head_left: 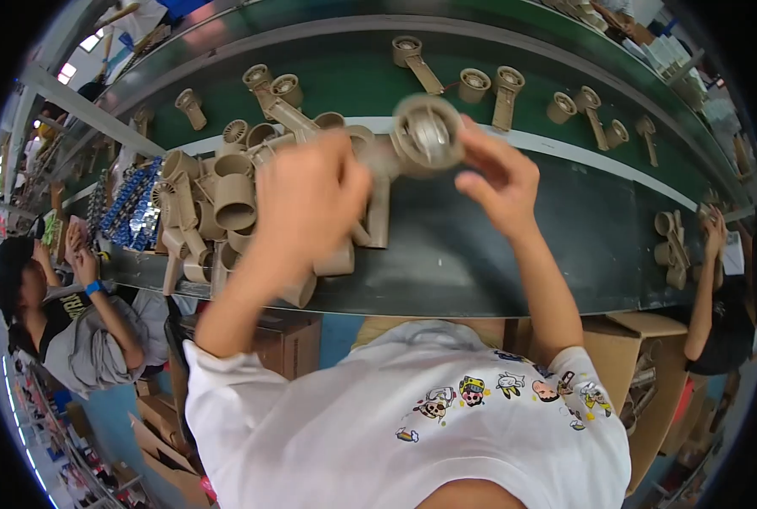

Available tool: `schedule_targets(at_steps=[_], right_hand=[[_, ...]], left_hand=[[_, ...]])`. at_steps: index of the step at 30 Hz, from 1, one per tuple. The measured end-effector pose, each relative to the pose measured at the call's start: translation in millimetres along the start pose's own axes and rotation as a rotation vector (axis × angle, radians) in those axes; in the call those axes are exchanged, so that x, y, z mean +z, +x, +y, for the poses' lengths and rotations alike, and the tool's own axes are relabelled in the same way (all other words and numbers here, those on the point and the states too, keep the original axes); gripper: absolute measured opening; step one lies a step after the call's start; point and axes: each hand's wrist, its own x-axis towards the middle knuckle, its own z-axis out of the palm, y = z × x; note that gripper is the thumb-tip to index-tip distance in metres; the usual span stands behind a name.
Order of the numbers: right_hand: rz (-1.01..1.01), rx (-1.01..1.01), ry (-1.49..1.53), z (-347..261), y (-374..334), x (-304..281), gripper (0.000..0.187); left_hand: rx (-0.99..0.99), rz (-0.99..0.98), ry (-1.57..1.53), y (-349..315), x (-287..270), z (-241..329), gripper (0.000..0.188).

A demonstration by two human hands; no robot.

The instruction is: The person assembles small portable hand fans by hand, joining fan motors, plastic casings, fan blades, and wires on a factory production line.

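Note:
A beige hair dryer body (428,136) with a round barrel is blurred by motion above the bench's far edge. My right hand (506,178) reaches its right rim, with fingertips against the barrel and the thumb just below. My left hand (311,199), also smeared, has its fingers curled in front of a heap of similar beige bodies (235,204). What sits inside those fingers is hidden; the handle of the blurred body runs toward them. Below the barrel, a beige handle (379,216) points down at the bench.
A dark bench (480,246) lies before me. Beyond it, a green conveyor belt (344,72) carries several hair dryer bodies. Blue-wrapped parts (132,204) lie left of the heap. Cardboard boxes (620,348) stand below the bench. One person (73,314) works at left, another (718,314) at right.

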Motion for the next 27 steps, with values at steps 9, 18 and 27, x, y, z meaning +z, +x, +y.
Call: schedule_targets(at_steps=[9,18,27], right_hand=[[0.162,0.171,-0.022,57,-17,13,0.028],[0.316,0.184,-0.24,69,-38,-18,0.023],[0.242,0.123,-0.291,71,-40,-14,0.024]], left_hand=[[-0.216,0.097,0.268,223,90,-199,0.038],[-0.292,-0.149,0.458,232,138,-270,0.047],[-0.112,-0.709,0.71,218,74,-309,0.077]])
